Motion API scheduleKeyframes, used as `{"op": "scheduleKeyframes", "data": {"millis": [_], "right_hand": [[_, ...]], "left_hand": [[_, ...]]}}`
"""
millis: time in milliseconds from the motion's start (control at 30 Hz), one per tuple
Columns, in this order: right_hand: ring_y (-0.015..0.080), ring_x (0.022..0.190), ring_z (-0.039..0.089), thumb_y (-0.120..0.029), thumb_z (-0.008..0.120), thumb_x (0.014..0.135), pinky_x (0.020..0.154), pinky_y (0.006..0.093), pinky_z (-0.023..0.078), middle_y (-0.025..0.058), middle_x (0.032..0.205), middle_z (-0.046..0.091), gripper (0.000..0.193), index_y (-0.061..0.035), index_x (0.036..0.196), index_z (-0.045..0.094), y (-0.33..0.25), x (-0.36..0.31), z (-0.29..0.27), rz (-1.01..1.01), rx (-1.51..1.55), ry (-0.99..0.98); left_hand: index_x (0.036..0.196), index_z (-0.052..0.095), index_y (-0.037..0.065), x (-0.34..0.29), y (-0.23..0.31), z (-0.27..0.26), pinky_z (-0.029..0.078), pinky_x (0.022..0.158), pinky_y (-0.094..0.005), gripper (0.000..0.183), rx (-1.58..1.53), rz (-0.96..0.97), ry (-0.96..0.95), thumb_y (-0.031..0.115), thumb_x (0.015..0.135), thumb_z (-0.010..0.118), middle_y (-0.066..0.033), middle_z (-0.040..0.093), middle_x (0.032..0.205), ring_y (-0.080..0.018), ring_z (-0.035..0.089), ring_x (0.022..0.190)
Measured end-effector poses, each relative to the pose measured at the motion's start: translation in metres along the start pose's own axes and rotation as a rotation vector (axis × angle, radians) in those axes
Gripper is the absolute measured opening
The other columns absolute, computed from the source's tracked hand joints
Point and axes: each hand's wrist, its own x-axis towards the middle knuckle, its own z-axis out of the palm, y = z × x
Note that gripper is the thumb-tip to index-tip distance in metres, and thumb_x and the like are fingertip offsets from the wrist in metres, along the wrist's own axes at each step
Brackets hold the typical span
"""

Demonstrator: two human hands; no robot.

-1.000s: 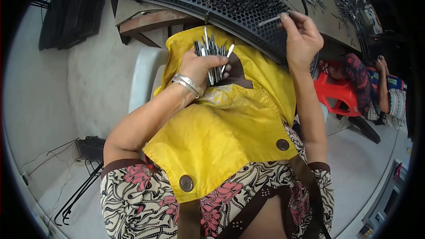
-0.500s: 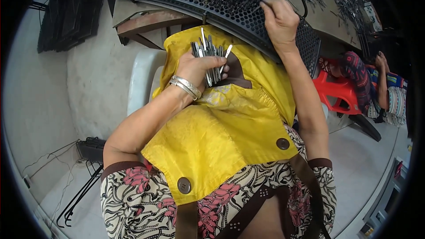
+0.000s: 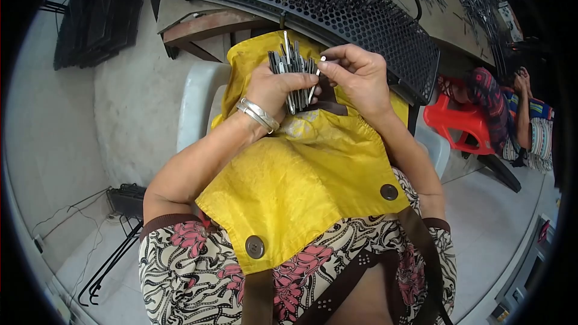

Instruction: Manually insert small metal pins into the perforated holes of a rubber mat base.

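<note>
My left hand [image 3: 272,87], with silver bangles at the wrist, is closed round a bundle of thin metal strips [image 3: 293,66]. The strips stand roughly upright above my lap, some dark and some shiny. At the right side of the bundle, one pale metal strip [image 3: 318,72] leans outward. My right hand [image 3: 363,78] pinches its upper end between thumb and forefinger. Beyond both hands is a long black perforated rack [image 3: 361,42], with many dark strips standing in its holes toward the back. The front rows of holes show bare.
A yellow apron [image 3: 295,174] covers my lap. The rack rests on a table [image 3: 442,33] strewn with loose strips. A pale chair [image 3: 201,96] shows beside me. At the right, another person [image 3: 521,114] sits near a red stool [image 3: 451,123]. Dark stacked racks [image 3: 99,18] stand far left.
My right hand has come back from the rack toward me and leftward, down to the bundle, and now pinches the outer strip. My left hand keeps its hold, nearly in place.
</note>
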Motion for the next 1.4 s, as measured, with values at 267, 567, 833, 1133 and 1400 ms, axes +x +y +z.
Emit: {"op": "scheduleKeyframes", "data": {"millis": [267,567,833,1133,1400], "right_hand": [[0.0043,0.057,0.050,-0.002,0.062,0.074,0.052,0.0162,0.041,0.0013,0.069,0.058,0.012,0.0034,0.085,0.059,-0.003,0.036,-0.032,-0.350,-0.162,0.454],[0.0081,0.056,0.051,-0.004,0.063,0.074,0.052,0.0197,0.042,0.0038,0.067,0.058,0.012,0.0008,0.084,0.060,0.012,0.075,-0.041,-0.773,-0.575,0.551],[0.0244,0.064,0.057,-0.006,0.061,0.071,0.057,0.0301,0.045,0.0119,0.072,0.058,0.016,0.0016,0.085,0.059,0.003,0.050,-0.025,-0.737,-1.050,0.285],[0.0048,0.055,0.053,0.000,0.060,0.074,0.050,0.0168,0.041,0.0024,0.066,0.059,0.009,0.0030,0.082,0.059,0.001,0.002,0.001,-0.044,-0.103,-0.048],[0.0014,0.054,0.045,-0.004,0.064,0.074,0.048,0.0155,0.036,-0.0029,0.064,0.055,0.009,0.0011,0.081,0.060,-0.002,0.034,-0.033,-0.476,-0.341,0.493]], "left_hand": [[0.078,0.053,-0.003,0.005,-0.003,-0.006,0.052,0.052,-0.0307,0.010,-0.048,-0.012,0.026,-0.003,0.070,0.060,-0.0100,0.058,0.068,-0.0193,0.059,0.058],[0.077,0.053,-0.004,0.006,-0.002,-0.007,0.052,0.053,-0.0321,0.009,-0.092,-0.048,0.003,-0.004,0.069,0.058,-0.0118,0.058,0.069,-0.0208,0.060,0.061],[0.077,0.054,-0.005,0.005,-0.002,-0.006,0.053,0.054,-0.0325,0.011,-0.089,-0.056,0.037,-0.005,0.068,0.060,-0.0121,0.059,0.071,-0.0210,0.060,0.062],[0.079,0.055,-0.004,0.003,-0.002,-0.004,0.052,0.055,-0.0313,0.013,-0.062,-0.028,0.011,-0.005,0.067,0.061,-0.0114,0.060,0.071,-0.0205,0.060,0.060],[0.079,0.057,-0.002,0.005,-0.005,-0.006,0.051,0.056,-0.0294,0.016,-0.039,-0.031,0.086,-0.006,0.065,0.063,-0.0112,0.061,0.073,-0.0197,0.060,0.060]]}}
